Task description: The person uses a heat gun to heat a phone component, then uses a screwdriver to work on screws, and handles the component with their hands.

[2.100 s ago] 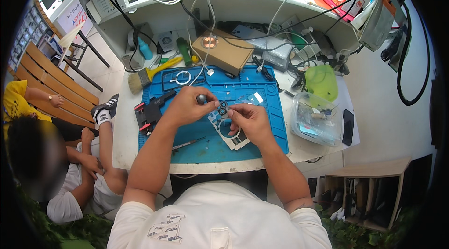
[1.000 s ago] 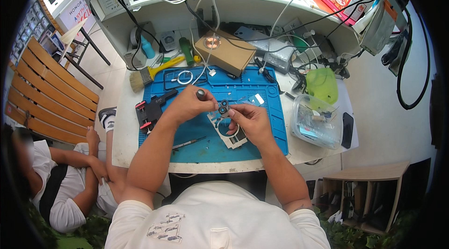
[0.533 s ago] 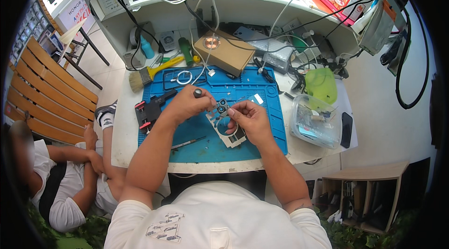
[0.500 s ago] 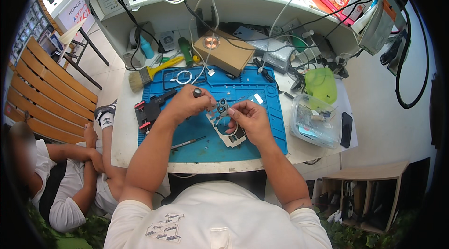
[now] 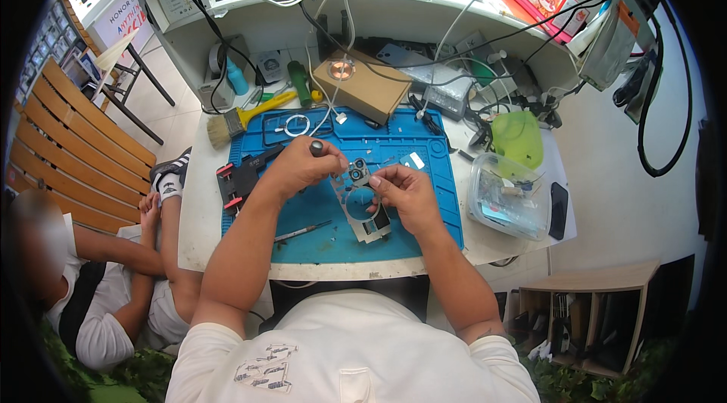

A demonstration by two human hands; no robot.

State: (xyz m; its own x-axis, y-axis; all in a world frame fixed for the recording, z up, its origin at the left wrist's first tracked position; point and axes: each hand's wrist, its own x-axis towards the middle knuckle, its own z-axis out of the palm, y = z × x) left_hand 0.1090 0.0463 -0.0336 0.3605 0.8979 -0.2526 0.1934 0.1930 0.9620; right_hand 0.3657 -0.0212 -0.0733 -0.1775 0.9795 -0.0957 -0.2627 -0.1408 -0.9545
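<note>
A phone's inner plate [image 5: 371, 229], silver with a large round opening and a camera module [image 5: 357, 171] at its far end, is held up over the blue mat [image 5: 318, 248]. My right hand [image 5: 409, 195] is closed on its right edge, thumb near the camera module. My left hand [image 5: 303, 167] is closed, its fingertips pinched at the module's left side. A tool with a round dark end [image 5: 316, 148] sticks up from the left hand; its tip is hidden. On the mat near my left forearm lies a thin screwdriver-like tool [image 5: 303, 231].
A black clamp holder [image 5: 246, 179] and a brush [image 5: 227, 127] are on the left. A cardboard box [image 5: 363, 89] and cables crowd the back. To the right stand a clear plastic tub [image 5: 509, 202], a green pouch [image 5: 517, 139] and a dark phone [image 5: 558, 210]. Another person [image 5: 113, 282] sits at left.
The phone plate has turned slightly in my hands, its near end shifting left. Both hands keep their grip. The seated person's hand and foot have shifted a little.
</note>
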